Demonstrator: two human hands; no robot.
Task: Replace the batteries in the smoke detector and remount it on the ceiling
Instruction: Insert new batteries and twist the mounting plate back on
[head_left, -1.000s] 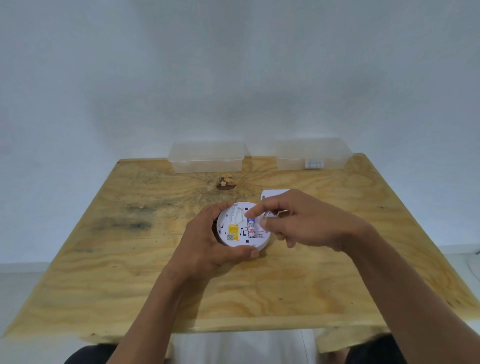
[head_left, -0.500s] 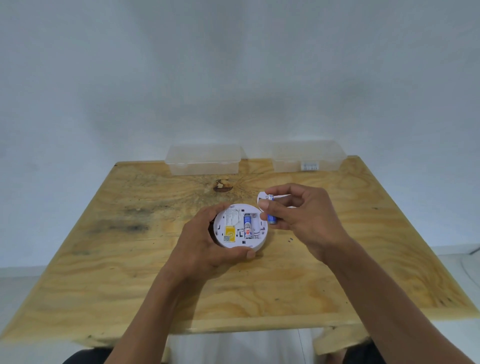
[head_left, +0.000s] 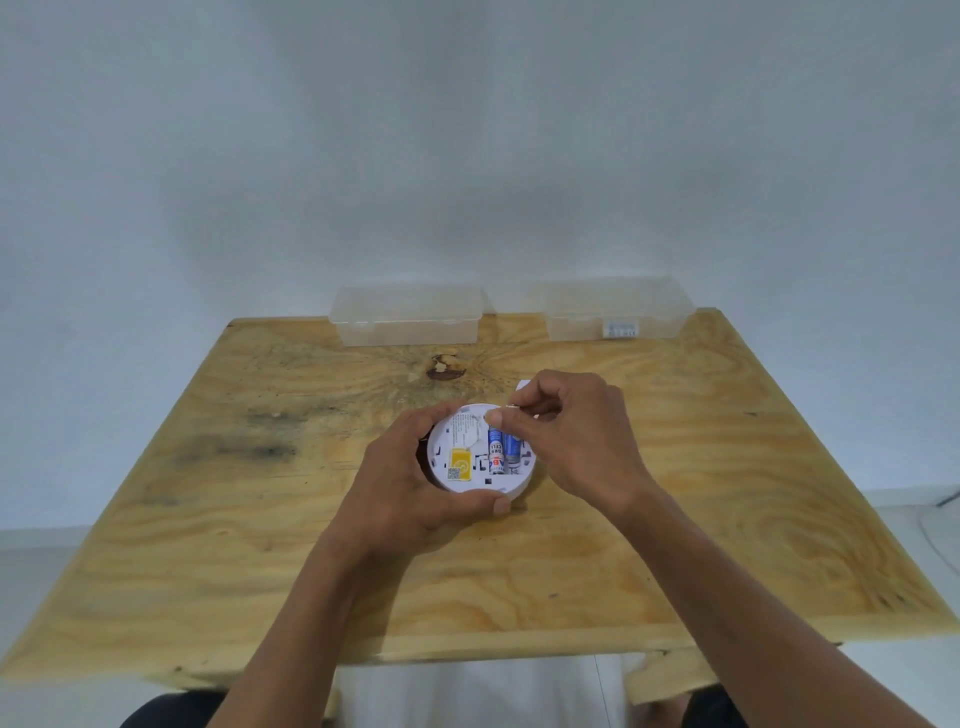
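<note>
A round white smoke detector (head_left: 467, 480) lies back side up on the wooden table (head_left: 260, 519), with a yellow label beside its battery bay. My left hand (head_left: 410, 483) wraps around its left and near rim. One blue battery (head_left: 496, 453) lies in the bay. A second blue battery (head_left: 514, 447) sits beside it on the right, its far end under the fingertips of my right hand (head_left: 571, 436). A white cover piece (head_left: 523, 385) peeks out behind my right hand, mostly hidden.
Two clear plastic boxes stand at the table's far edge, one left of centre (head_left: 408, 314) and one to the right (head_left: 618, 306) with a small label. A dark knot (head_left: 444, 366) marks the wood behind the detector. A white wall rises behind.
My right hand picked up a second blue battery beside the detector and brought it into the bay next to the first. My left hand kept its hold on the detector.
</note>
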